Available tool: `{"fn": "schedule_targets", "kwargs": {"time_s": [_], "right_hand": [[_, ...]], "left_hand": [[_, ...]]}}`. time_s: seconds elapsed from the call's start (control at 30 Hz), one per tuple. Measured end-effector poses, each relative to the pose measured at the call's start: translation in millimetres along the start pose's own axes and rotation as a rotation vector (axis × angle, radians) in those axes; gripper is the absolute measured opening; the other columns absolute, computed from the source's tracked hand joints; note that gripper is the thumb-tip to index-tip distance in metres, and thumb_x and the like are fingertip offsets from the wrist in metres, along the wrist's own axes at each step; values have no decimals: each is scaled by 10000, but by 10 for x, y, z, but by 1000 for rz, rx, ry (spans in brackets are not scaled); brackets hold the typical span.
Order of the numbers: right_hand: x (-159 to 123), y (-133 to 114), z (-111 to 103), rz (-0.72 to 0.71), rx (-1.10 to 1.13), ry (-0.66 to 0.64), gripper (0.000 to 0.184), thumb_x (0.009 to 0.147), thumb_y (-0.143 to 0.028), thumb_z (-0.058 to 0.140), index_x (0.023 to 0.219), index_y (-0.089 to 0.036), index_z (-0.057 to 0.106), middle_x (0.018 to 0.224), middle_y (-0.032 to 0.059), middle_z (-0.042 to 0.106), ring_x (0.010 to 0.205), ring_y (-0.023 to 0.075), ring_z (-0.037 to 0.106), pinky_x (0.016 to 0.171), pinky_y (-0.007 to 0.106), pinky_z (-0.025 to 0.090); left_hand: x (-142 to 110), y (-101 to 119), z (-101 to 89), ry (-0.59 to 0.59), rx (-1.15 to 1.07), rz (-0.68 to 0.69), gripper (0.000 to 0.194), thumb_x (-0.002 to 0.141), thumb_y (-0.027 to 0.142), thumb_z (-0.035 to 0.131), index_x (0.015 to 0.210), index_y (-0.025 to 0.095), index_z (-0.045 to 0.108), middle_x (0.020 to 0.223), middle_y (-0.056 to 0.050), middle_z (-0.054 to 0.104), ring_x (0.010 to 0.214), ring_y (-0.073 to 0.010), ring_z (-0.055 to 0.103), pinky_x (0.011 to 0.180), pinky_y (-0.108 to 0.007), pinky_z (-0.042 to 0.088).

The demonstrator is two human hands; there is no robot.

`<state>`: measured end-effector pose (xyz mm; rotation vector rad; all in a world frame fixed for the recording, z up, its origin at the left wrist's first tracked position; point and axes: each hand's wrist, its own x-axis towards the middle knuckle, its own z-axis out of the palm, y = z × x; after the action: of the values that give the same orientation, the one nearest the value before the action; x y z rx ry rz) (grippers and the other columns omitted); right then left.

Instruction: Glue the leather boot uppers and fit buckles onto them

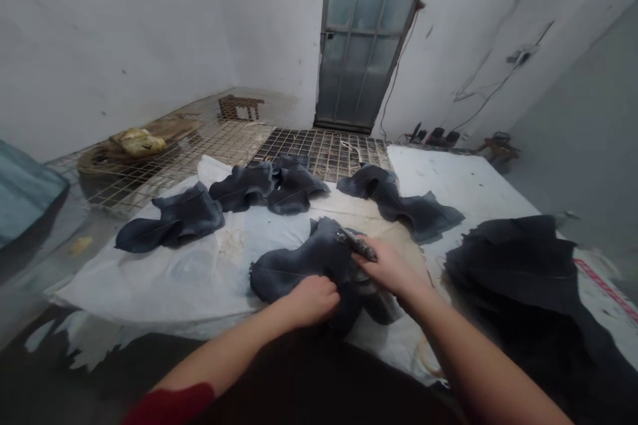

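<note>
In front of me a dark blue-black, leather-like piece (pixel 292 269) lies on the white covering, its edges curling up. My left hand (pixel 314 299) rests at its near side, fingers curled and closed on the piece. My right hand (pixel 376 262) is closed around a hand tool (pixel 359 245) with a mottled dark and silver body, its exact kind too blurred to tell. The tool's tip points left over the piece's upper part, and I cannot tell whether it touches. More dark folds hang below my hands.
Similar dark pieces (pixel 182 216) lie along the far side, with another group (pixel 399 202) at right. A tall dark stack (pixel 513 265) stands right of my right arm. Behind the white covering (pixel 209 279) is a wire grid (pixel 299 143); a metal door (pixel 371 33) stands beyond.
</note>
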<state>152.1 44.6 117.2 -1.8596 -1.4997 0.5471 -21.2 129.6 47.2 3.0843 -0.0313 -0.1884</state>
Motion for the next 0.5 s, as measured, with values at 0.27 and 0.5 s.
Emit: {"fn": "schedule_targets", "kwargs": {"time_s": [0.27,0.5], "right_hand": [[-439,295,-188,10,145,138,398,751,-316,502,1110,-152,550,1078,102,628,988,255,575,871,391,434],[-1035,425,-297,114,88,254,416,760,-389,514,1107,-167,570,1063,114,639,955,266,593,875,416,439]], "left_hand": [[539,78,148,-208,70,-4,103,711,94,592,789,102,658,779,-143,643,720,-247,606,514,-289,431],[445,-115,125,-239,-47,35,83,652,73,620,591,129,628,721,-115,647,738,-222,610,548,-264,430]]}}
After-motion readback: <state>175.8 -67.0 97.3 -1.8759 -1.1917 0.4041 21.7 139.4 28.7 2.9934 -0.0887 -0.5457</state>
